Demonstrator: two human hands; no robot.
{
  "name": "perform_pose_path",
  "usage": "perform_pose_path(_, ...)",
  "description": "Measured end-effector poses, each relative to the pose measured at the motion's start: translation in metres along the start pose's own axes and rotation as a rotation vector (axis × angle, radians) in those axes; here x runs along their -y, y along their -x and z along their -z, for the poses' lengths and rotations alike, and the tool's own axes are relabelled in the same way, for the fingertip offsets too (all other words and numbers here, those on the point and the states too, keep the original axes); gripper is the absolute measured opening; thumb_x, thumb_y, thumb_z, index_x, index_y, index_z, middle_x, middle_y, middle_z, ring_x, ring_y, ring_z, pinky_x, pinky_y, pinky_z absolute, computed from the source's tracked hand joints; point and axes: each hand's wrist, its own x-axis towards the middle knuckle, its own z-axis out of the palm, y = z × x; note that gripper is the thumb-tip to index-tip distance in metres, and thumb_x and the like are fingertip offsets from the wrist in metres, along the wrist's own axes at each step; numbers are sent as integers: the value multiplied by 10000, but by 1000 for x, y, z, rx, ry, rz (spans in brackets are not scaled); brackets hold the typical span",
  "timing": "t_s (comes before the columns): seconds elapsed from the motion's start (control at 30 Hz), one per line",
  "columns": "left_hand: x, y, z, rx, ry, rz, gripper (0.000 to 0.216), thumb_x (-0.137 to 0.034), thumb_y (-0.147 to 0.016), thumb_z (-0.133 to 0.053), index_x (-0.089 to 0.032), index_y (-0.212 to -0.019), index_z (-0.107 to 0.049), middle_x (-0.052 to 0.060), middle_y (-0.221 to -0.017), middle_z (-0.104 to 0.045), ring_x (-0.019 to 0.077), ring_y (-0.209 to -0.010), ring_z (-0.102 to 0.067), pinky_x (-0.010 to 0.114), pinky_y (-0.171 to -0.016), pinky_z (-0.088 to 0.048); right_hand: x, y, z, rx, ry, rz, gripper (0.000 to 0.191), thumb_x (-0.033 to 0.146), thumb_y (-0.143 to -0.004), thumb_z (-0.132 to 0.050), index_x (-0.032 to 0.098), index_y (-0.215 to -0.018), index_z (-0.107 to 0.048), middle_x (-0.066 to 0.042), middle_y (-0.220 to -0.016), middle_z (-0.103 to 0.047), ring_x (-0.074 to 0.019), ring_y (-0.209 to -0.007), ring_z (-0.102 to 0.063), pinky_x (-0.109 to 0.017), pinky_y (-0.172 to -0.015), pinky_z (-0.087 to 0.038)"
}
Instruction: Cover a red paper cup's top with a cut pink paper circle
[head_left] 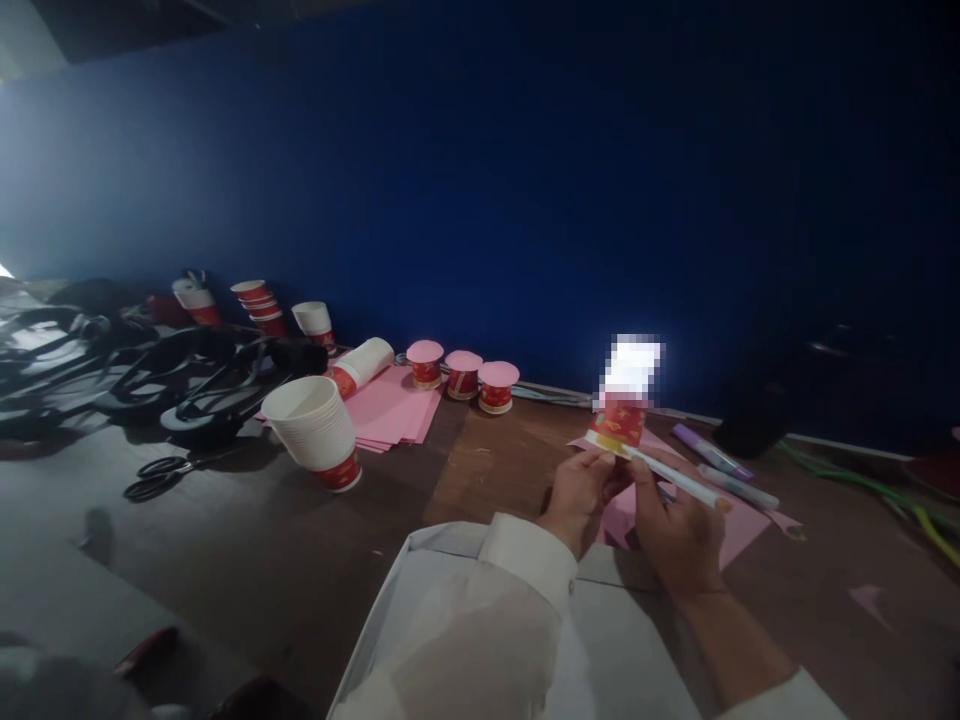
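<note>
My left hand (581, 500) is closed, its fingertips on the white lower edge of a red patterned paper cup piece (619, 420) with a gold-yellow patch. My right hand (682, 535) is closed around a slim white pen (686, 480) with an orange-brown end. The pen's other end lies against the cup piece's edge, near my left fingertips. Beneath both hands lie pink paper pieces (739, 530). Three short red cup pieces topped with pink discs (499, 375) stand in a row to the left. Part of each hand's grip is hidden.
A bright, pixelated rectangle (631, 365) shows behind the cup piece. Purple (711, 450) and pale markers (742, 487) lie right. Left are stacked paper cups (311, 425), pink sheets (394, 405), scissors (161, 475) and black headsets (217, 385). A white box (442, 540) sits in front; a blue partition (480, 200) stands behind.
</note>
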Motion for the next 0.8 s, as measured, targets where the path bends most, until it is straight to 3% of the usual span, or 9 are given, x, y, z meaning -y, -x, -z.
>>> perform_pose_path(0.3, 3, -5, 3, 16, -25, -17, 397, -402, -557, -923, -130, -743, -702, 13, -735, -653, 126, -719, -622, 313, -886, -540, 3, -2, 0, 48, -43, 52, 213, 309, -976, -563, 206, -950, -747, -82, -939, -771, -247, -906, -711, -382, -864, -532)
perform_pose_path(0.53, 3, -5, 4, 2, -42, -15, 350, -373, -599, -885, -128, -770, -701, 32, -783, -657, 175, -805, -662, 350, -926, -527, 2, 0, -2, 46, -13, 7, 212, 318, -970, -565, 201, -955, -741, -103, -960, -770, -263, -931, -712, -401, -874, -530)
perform_pose_path(0.8, 4, -4, 5, -7, 35, -35, 358, -340, -567, -914, -109, -736, -699, 28, -748, -648, 130, -723, -609, 334, -902, -522, 0, 0, -4, 75, -22, 33, 200, 302, -966, -563, 207, -956, -739, -98, -957, -767, -260, -909, -705, -401, -861, -528)
